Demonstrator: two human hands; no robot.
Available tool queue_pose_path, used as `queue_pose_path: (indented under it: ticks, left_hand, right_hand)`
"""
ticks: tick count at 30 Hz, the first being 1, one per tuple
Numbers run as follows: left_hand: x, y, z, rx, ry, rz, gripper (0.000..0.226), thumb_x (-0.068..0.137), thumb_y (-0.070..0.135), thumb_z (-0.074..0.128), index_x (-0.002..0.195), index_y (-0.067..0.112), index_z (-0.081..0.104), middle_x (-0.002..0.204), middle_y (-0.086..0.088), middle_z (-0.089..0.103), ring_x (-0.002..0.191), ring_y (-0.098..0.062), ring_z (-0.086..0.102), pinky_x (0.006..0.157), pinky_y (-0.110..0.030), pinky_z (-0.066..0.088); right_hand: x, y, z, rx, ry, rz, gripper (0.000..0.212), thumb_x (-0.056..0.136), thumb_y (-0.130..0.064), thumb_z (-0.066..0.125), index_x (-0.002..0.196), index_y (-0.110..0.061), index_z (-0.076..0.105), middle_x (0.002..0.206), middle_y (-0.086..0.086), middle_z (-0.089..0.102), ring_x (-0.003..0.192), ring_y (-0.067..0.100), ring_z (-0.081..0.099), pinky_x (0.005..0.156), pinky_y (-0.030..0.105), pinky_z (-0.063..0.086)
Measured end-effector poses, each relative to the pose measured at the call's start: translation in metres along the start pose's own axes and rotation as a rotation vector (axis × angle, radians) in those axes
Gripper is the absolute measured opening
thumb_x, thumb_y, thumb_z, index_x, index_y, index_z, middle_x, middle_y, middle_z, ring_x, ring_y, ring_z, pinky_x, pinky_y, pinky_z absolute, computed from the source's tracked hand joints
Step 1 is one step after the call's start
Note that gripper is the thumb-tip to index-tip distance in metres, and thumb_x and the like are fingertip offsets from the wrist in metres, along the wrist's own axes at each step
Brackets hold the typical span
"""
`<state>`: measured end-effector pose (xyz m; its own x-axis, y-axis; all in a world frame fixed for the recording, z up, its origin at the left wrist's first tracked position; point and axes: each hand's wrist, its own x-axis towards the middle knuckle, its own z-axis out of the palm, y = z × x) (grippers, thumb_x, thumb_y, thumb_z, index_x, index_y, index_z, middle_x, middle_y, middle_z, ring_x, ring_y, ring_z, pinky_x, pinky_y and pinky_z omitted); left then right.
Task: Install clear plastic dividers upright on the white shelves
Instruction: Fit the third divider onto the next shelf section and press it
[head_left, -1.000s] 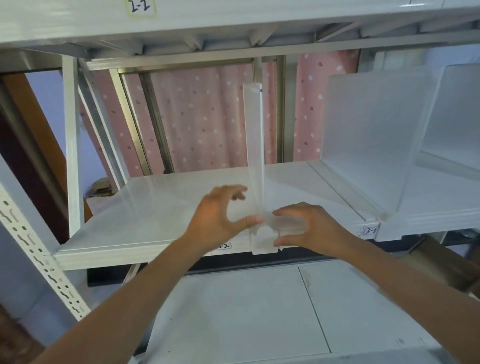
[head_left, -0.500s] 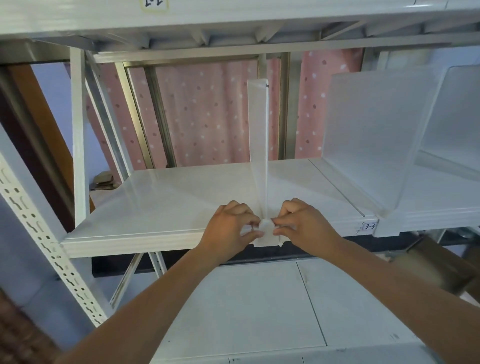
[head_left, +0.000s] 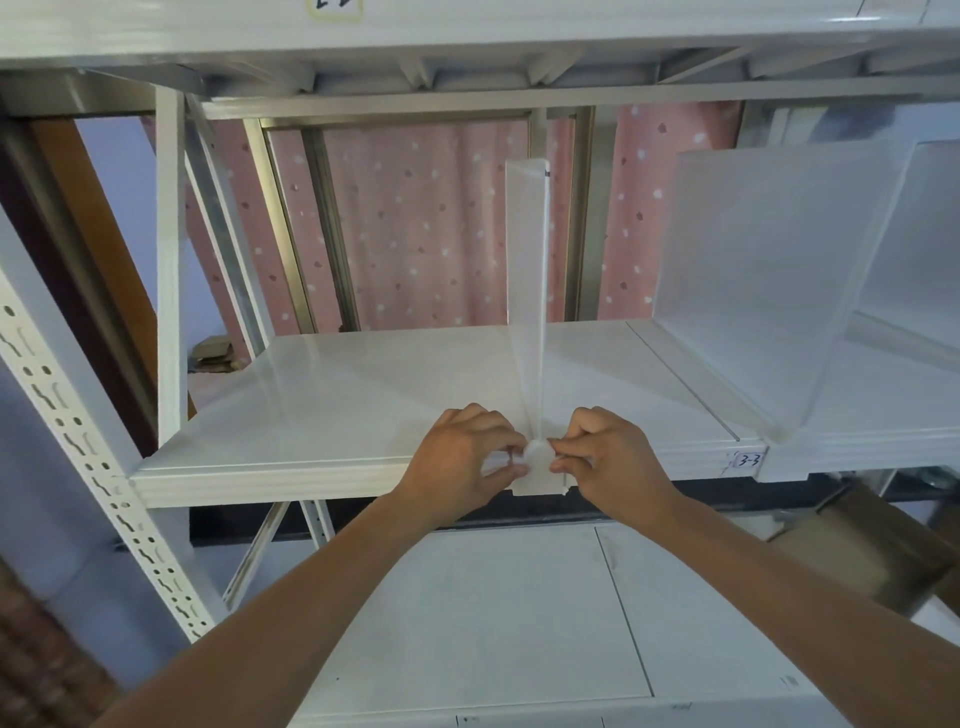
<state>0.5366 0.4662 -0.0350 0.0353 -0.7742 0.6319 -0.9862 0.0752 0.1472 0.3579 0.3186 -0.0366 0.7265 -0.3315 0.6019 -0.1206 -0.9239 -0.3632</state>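
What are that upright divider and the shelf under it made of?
The divider looks like frosted translucent plastic: the pink curtain shows hazily through it. The shelf is probably white painted metal: smooth, slightly glossy, with a folded front lip.

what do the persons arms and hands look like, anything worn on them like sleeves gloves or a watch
Both arms are bare from the bottom edge of the picture to the fingertips: no sleeves show. The left hand and the right hand wear no gloves, and no rings, watch or wristband can be seen on the visible sides. No markings show on either forearm.
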Motion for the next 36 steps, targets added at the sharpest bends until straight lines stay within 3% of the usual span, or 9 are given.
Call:
queue_pose_path:
  ticks: [3,7,10,17,22,24,36]
  left_hand:
    - [-0.002,-0.005,-0.004,0.008,-0.009,0.015,0.019,0.088,0.039,0.082,0.100,0.026,0.076,0.099,0.014,0.071,0.093,-0.011,0.058,0.081,-0.030,0.044]
    - [-0.010,-0.013,-0.012,0.024,-0.004,0.016,0.021,0.087,0.039,0.084,0.101,0.025,0.076,0.099,0.014,0.071,0.092,-0.011,0.059,0.081,-0.032,0.047]
    - [-0.015,-0.018,-0.017,0.027,0.002,0.018,0.021,0.087,0.037,0.084,0.102,0.026,0.077,0.099,0.014,0.072,0.093,-0.011,0.059,0.082,-0.032,0.047]
    - [-0.016,-0.018,-0.018,0.018,0.006,0.018,0.021,0.084,0.032,0.086,0.101,0.024,0.075,0.099,0.014,0.071,0.093,-0.011,0.059,0.082,-0.033,0.047]
    - [-0.020,-0.022,-0.020,0.021,0.009,0.005,0.022,0.083,0.032,0.086,0.100,0.023,0.075,0.098,0.014,0.070,0.092,-0.011,0.059,0.082,-0.033,0.048]
    - [-0.023,-0.026,-0.022,0.025,0.011,0.002,0.022,0.083,0.032,0.086,0.100,0.023,0.075,0.099,0.013,0.070,0.092,-0.012,0.060,0.082,-0.034,0.048]
    - [-0.030,-0.029,-0.031,0.034,0.019,0.006,0.026,0.079,0.027,0.088,0.101,0.020,0.075,0.100,0.011,0.070,0.092,-0.014,0.061,0.083,-0.036,0.049]
  right_hand:
    - [0.001,-0.006,0.004,0.000,0.025,-0.018,0.006,0.081,-0.007,0.083,0.083,-0.009,0.078,0.076,-0.007,0.057,0.073,0.009,0.054,0.069,0.021,0.050]
    - [0.004,-0.017,0.013,0.030,0.027,-0.025,0.008,0.082,-0.002,0.080,0.085,-0.009,0.077,0.077,-0.012,0.052,0.073,0.000,0.051,0.072,0.004,0.040]
    - [0.006,-0.020,0.018,0.040,0.041,-0.016,0.008,0.082,-0.002,0.081,0.083,-0.008,0.076,0.076,-0.013,0.051,0.072,0.003,0.051,0.070,0.010,0.041]
    - [0.006,-0.022,0.024,0.038,0.037,-0.002,0.008,0.082,-0.003,0.081,0.081,-0.006,0.073,0.074,-0.012,0.046,0.076,-0.017,0.050,0.067,-0.002,0.034]
    - [0.008,-0.025,0.032,0.029,0.066,0.002,0.009,0.083,-0.007,0.080,0.082,-0.005,0.072,0.074,-0.005,0.052,0.071,0.003,0.048,0.067,0.009,0.039]
    - [0.009,-0.027,0.034,0.037,0.066,-0.009,0.008,0.084,-0.007,0.079,0.082,-0.005,0.072,0.075,-0.006,0.052,0.073,0.004,0.050,0.067,0.017,0.047]
    - [0.013,-0.036,0.044,0.050,0.089,-0.017,0.009,0.084,-0.004,0.078,0.081,-0.002,0.071,0.075,0.000,0.054,0.073,0.015,0.057,0.067,0.035,0.057]
